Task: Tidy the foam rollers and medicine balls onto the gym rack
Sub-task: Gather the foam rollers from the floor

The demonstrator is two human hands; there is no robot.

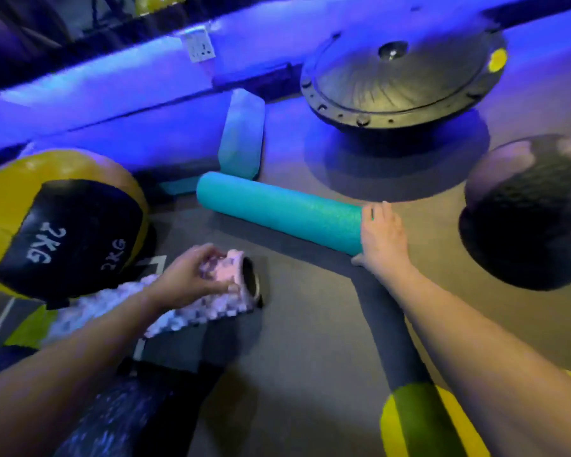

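A long teal foam roller (pixel 277 211) lies on the grey floor mat. My right hand (pixel 381 234) is wrapped over its near end, thumb underneath. A short knobbly pink and white foam roller (pixel 185 308) lies lower left, and my left hand (pixel 192 278) grips it close to its open black end. A yellow and black medicine ball (pixel 60 225) marked 2KG sits at the left, just beyond the pink roller. A dark textured ball (pixel 531 199) rests at the right edge. The rack itself cannot be made out.
An upturned black balance dome (pixel 399 80) leans by the blue-lit wall at the back. A teal foam block (pixel 243 133) stands against the wall behind the teal roller. Yellow floor markings (pixel 442 423) show at bottom right. A wall socket (pixel 200 46) sits higher up.
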